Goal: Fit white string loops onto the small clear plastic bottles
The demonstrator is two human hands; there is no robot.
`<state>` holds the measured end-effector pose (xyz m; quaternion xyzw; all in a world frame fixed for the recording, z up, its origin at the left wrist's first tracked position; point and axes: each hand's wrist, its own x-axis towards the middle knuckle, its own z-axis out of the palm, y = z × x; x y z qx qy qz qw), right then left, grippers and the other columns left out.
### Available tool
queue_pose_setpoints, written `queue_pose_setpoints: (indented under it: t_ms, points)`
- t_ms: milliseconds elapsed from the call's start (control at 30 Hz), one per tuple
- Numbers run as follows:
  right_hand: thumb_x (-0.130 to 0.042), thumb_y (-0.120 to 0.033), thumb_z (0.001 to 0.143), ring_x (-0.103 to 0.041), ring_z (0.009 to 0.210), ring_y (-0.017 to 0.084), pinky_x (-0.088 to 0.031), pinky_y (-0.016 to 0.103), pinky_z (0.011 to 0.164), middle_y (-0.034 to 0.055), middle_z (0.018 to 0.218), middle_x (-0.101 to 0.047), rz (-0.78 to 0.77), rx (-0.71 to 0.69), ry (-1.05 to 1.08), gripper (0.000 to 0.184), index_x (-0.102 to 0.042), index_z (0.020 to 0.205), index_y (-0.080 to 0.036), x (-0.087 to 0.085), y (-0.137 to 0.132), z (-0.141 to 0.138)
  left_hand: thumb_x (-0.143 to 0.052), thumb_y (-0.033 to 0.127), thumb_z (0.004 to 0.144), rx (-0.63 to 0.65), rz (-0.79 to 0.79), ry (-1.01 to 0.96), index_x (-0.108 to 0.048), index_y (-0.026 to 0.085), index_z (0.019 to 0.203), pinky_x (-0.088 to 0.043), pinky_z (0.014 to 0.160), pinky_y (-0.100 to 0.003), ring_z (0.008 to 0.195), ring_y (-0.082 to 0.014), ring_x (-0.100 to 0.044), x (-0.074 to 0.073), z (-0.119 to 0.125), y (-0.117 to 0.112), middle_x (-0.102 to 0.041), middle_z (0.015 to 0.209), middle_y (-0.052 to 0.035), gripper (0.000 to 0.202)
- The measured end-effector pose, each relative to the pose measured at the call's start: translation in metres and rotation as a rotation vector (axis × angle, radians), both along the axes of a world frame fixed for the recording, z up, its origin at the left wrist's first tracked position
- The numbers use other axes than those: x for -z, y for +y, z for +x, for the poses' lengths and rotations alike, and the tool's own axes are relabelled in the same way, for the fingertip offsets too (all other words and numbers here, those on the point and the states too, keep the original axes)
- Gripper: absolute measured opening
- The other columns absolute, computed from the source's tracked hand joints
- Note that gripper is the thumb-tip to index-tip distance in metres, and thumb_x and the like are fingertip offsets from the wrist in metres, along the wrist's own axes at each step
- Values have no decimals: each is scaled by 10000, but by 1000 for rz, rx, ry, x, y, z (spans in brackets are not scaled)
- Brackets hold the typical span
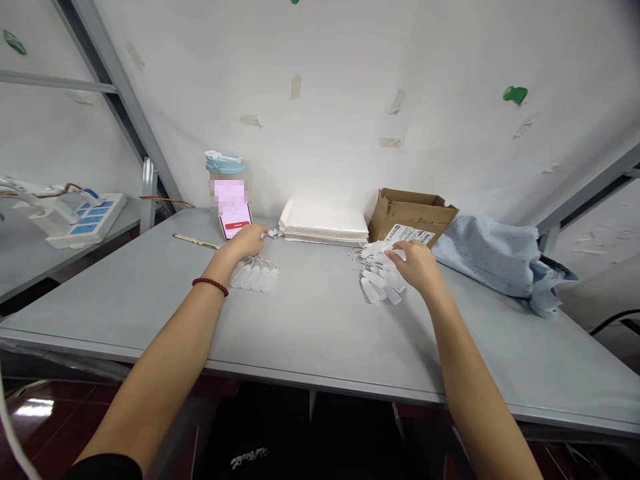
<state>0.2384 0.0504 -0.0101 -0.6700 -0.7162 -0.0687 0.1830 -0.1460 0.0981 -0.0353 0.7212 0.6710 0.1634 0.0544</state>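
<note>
My left hand (249, 241) reaches to the back left of the table, its fingers closed by a few small white pieces (273, 233). Whatever those fingertips hold is too small to make out. Just below that wrist lies a row of several white plastic tags (255, 276) with thin loops at their tops. On the right, my right hand (414, 260) is over a loose pile of similar tags (379, 279). Its thumb and fingers pinch a white tag (400, 253) at the upper edge of the pile.
A stack of white sheets or envelopes (325, 223) lies against the wall. Beside it stands an open cardboard box (413, 212), then a light blue cloth (493, 253). At back left, a phone (235, 220) leans on a blue-lidded container (226, 165); a thin stick (195, 241) lies nearby.
</note>
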Motion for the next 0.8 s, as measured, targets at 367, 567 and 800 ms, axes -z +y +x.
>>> queue_pose_setpoints:
  t_ms: [367,567,800]
  points:
    - [-525,-404,880,-537,1071,274,-402,434,912,148,1147,-588,-74,-692,178,377,-555,1144,-136,21,-45,-144,-499,34,671,-28,-43,7,-664,138,1138,-475,895,-275,1057,-260,-621,-1,2,-6,-681,1119,-123,505]
    - [-640,-517,763,-500,1104,272,-393,429,925,163,1198,-521,-339,-765,279,664,-469,1257,-107,27,-36,-177,-485,54,743,-16,-39,18,-661,126,1127,-484,877,-271,1012,-231,-634,-2,2,-8,-689,1082,-126,429]
    - [-640,-632,689,-446,1103,304,-366,451,921,160,1156,-498,-385,-739,227,787,-486,1252,-104,34,-31,-194,-476,67,752,-41,-14,17,-633,83,1164,-487,862,-334,1009,-275,-619,-2,1,-7,-660,1102,-171,441]
